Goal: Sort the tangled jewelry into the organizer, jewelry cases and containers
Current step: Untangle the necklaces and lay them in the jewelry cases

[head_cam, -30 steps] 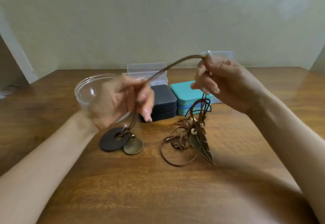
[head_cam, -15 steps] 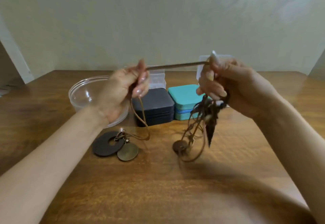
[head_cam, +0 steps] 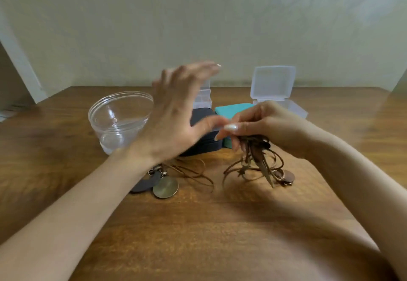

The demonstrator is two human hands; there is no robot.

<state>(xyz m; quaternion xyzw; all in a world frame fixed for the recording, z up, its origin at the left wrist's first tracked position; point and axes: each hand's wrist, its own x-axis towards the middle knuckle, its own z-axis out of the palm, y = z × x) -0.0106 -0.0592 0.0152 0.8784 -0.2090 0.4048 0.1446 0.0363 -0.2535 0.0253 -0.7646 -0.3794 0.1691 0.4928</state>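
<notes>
The right hand [head_cam: 271, 126] is gripping the tangled bundle [head_cam: 257, 161] of brown cords near its top, letting the leaf pendant [head_cam: 265, 170] and other charms dangle onto the desk [head_cam: 198, 225], probably so that their weight is loosening the loops. The left hand [head_cam: 176, 113] is hovering wide open, fingers spread, holding nothing, above the black case [head_cam: 202, 146]. Below its wrist a disc necklace [head_cam: 165, 187] is lying loose on the desk, apart from the bundle, seemingly separated and waiting for storage. The glass bowl [head_cam: 119, 117], teal case [head_cam: 233, 108] and open clear box [head_cam: 273, 84] are standing just behind, within easy reach.
</notes>
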